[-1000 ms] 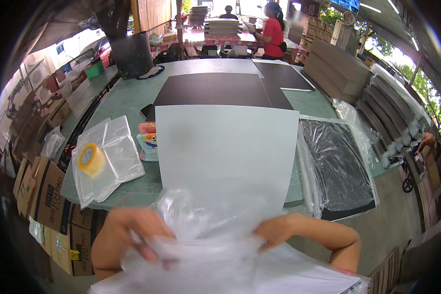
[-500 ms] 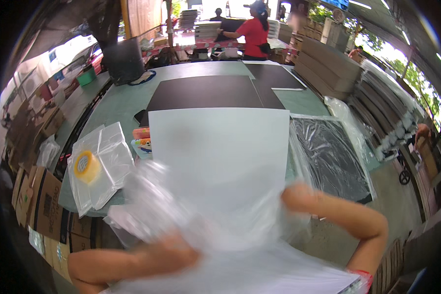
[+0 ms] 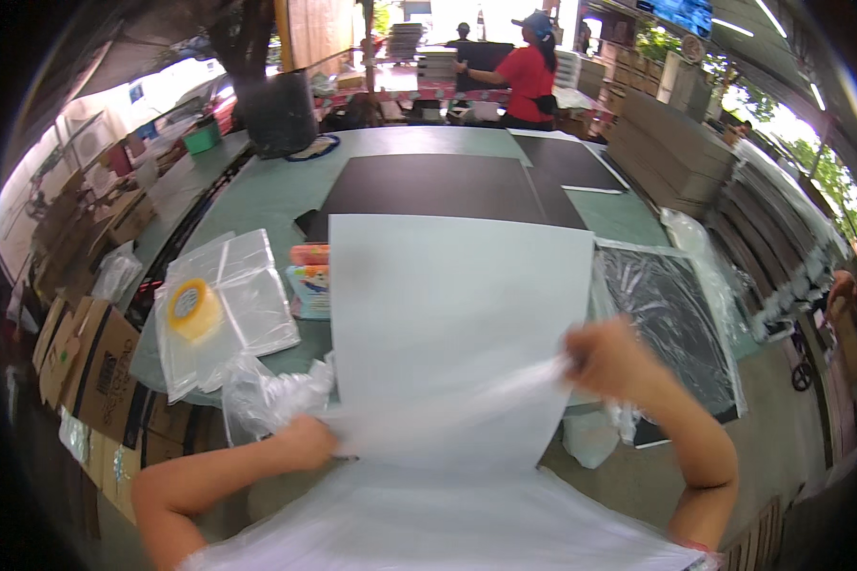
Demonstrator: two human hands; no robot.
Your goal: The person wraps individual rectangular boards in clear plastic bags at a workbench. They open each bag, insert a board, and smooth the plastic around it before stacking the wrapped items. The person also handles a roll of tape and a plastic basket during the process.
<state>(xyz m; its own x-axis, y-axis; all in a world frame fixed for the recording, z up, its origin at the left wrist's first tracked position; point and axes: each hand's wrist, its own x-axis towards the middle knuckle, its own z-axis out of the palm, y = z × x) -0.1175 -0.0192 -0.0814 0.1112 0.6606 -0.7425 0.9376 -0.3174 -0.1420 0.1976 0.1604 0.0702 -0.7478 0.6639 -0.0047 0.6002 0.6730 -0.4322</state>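
A large white sheet of board (image 3: 457, 285) lies in front of me, its near part over the table's edge by my body. Across its lower part runs a clear plastic bag (image 3: 467, 404), pulled taut on a slant and blurred. My left hand (image 3: 307, 443) is closed on the lower left end of the plastic. Higher up, past the board's right edge, my right hand (image 3: 611, 360) grips the other end. Crumpled clear plastic (image 3: 276, 392) bunches just beyond my left hand. Whether the bag encloses any of the board, I cannot tell.
Left on the green table (image 3: 229, 205) lie flat clear bags (image 3: 248, 295) under a tape roll (image 3: 194, 310). Black boards (image 3: 428, 186) lie beyond; a plastic-wrapped black board (image 3: 671, 314) is at right. Cartons (image 3: 95, 371) stand at lower left. A person in red (image 3: 527, 81) works behind.
The plastic went from loose and billowing to stretched between my hands. My left hand moved up and left; my right hand shifted slightly right and up. The view has swung a little left.
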